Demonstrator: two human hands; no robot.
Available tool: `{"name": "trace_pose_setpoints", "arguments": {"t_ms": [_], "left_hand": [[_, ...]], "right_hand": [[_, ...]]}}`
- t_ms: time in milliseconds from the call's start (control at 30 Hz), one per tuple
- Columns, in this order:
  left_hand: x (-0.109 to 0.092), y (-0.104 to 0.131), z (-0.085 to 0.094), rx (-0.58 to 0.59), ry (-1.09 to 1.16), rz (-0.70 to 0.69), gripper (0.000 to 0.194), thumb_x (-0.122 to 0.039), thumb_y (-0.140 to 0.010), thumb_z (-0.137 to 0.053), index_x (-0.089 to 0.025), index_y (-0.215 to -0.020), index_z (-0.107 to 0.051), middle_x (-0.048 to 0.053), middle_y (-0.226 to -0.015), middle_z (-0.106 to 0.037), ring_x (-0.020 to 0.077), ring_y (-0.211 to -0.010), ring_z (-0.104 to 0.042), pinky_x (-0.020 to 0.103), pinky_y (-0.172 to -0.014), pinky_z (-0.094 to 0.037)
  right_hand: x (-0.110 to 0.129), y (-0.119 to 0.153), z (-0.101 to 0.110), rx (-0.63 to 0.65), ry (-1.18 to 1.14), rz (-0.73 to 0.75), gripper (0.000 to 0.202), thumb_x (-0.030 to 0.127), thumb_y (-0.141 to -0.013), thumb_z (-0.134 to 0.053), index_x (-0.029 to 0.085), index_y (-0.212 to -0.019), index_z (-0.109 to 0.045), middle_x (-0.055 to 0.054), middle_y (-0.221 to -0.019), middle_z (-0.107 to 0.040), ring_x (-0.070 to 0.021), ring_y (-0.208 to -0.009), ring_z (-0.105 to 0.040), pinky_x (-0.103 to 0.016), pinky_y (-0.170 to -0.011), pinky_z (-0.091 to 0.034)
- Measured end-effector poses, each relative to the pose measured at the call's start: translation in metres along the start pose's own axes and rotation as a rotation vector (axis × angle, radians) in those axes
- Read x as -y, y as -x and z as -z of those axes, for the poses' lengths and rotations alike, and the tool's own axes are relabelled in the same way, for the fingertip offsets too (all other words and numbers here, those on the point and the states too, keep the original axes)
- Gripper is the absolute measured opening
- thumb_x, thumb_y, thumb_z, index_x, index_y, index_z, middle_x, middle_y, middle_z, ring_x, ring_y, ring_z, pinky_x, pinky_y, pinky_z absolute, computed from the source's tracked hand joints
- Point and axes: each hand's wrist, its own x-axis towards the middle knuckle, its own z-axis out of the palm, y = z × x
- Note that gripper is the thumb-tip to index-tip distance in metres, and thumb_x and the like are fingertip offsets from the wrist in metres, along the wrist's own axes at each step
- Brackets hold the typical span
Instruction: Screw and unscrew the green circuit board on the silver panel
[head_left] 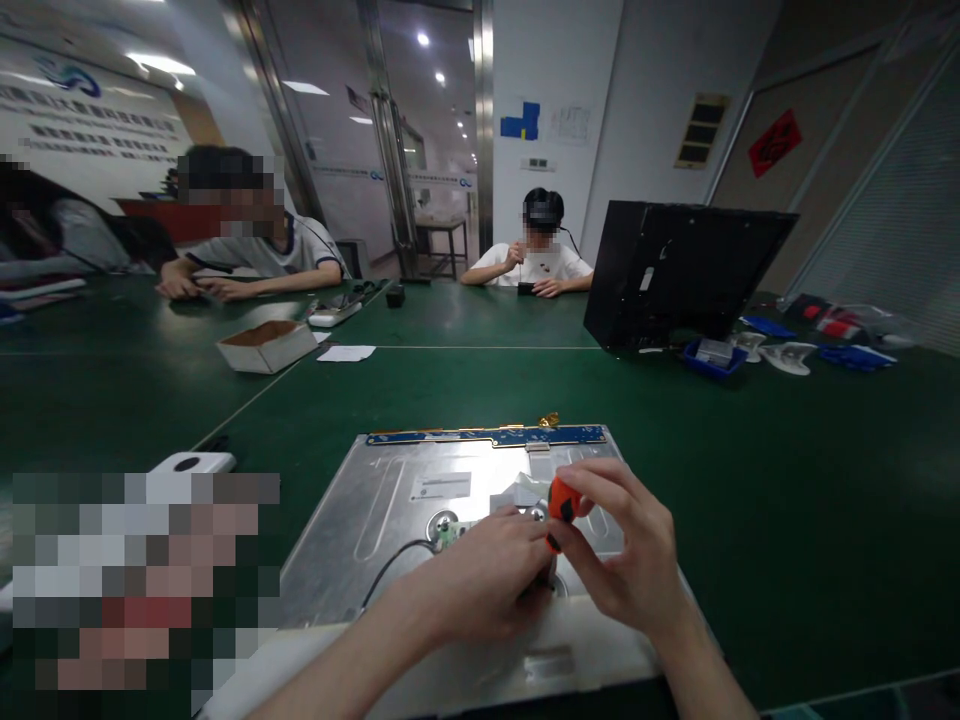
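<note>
A flat silver metal panel, apparently the back of a display, lies before me with a blue circuit board strip along its far edge. My right hand pinches the orange and black handle of a screwdriver between thumb and fingers, over the panel's right half. Its tip is hidden. Close against its lower end, my left hand rests on the panel with curled fingers; what they grip is hidden. A small green board with a black cable shows beside the left hand.
A black monitor-like housing stands at the back right, near a blue tray. An open cardboard box and white paper lie at the back left. A white device sits left of the panel. Other people sit around the green table.
</note>
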Motion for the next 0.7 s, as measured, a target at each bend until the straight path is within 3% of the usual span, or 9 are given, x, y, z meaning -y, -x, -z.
{"name": "trace_pose_setpoints", "arguments": {"t_ms": [533, 700], "left_hand": [[0.0034, -0.0033, -0.0077, -0.028, -0.029, 0.004, 0.008, -0.010, -0.073, -0.058, -0.017, -0.071, -0.056, 0.003, -0.075, -0.062, 0.0192, -0.072, -0.058, 0.031, -0.070, -0.046], [0.0021, -0.0021, -0.0056, -0.037, -0.029, -0.003, 0.012, -0.009, -0.073, -0.057, -0.017, -0.066, -0.051, 0.002, -0.072, -0.060, 0.0170, -0.069, -0.055, 0.030, -0.071, -0.045]], "right_hand": [[0.0024, -0.0006, 0.0012, 0.028, -0.042, -0.007, 0.044, 0.006, -0.083, -0.053, 0.019, -0.125, -0.049, -0.005, -0.097, -0.064, -0.0157, -0.078, -0.059, -0.029, -0.064, -0.052], [0.0016, -0.0002, 0.0005, 0.017, -0.036, -0.011, 0.043, 0.011, -0.083, -0.059, 0.020, -0.123, -0.049, -0.004, -0.096, -0.063, -0.0154, -0.076, -0.059, -0.029, -0.063, -0.052]]}}
